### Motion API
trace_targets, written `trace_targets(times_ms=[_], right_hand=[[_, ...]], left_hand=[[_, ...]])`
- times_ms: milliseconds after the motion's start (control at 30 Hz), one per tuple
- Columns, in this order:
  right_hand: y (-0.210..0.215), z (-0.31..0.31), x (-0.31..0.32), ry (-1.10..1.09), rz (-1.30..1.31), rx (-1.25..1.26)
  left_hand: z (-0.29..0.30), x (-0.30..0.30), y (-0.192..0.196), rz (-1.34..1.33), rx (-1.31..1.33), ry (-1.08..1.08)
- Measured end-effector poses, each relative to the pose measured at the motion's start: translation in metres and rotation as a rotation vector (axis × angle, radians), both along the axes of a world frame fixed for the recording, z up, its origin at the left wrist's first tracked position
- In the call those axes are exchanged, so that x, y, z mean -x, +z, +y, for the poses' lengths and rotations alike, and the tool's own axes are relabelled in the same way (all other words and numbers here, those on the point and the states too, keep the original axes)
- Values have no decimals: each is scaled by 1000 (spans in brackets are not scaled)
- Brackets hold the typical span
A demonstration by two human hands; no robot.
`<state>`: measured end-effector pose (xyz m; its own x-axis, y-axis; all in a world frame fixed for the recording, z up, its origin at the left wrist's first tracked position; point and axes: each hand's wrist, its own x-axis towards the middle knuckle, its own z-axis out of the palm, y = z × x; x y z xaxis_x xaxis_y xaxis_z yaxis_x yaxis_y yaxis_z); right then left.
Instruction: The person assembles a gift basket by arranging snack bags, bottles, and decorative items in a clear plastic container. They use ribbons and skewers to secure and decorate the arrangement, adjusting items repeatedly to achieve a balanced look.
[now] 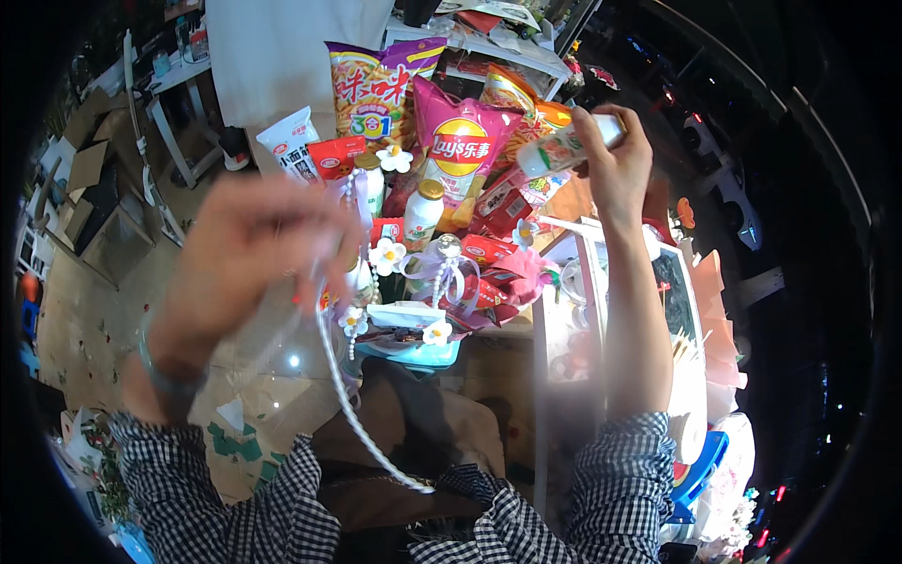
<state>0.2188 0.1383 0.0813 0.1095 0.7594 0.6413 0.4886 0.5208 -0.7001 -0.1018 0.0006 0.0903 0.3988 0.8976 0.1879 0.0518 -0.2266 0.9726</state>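
Note:
My right hand (615,160), raised at the right, is closed around a small white bottle (556,150) with a printed label, tilted on its side above the snack arrangement. My left hand (272,235) is smeared by motion at the left of the arrangement, and its fingers cannot be made out. A white twisted cord (343,395) hangs in a curve from beside it toward my lap. Between my hands, a white bottle with a gold cap (425,214) stands upright among snack packs. White flower trims (386,256), bead strings and a pale ribbon bow (451,278) decorate the arrangement's front.
A magenta chip bag (463,141) and a purple-yellow snack bag (376,89) stand at the back. A white-framed board (568,310) and peach wrapping paper (719,338) are at the right. Green scraps (233,442) lie on the floor. A white table (183,80) stands far left.

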Motion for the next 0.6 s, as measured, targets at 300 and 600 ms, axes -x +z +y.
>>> trace_targets(times_ms=[300, 600], right_hand=[[8, -13, 16, 90, -130, -100], [-32, -37, 1, 243, 394, -6]], left_hand=[[125, -129, 17, 920, -896, 74], [146, -149, 4, 731, -810, -16]])
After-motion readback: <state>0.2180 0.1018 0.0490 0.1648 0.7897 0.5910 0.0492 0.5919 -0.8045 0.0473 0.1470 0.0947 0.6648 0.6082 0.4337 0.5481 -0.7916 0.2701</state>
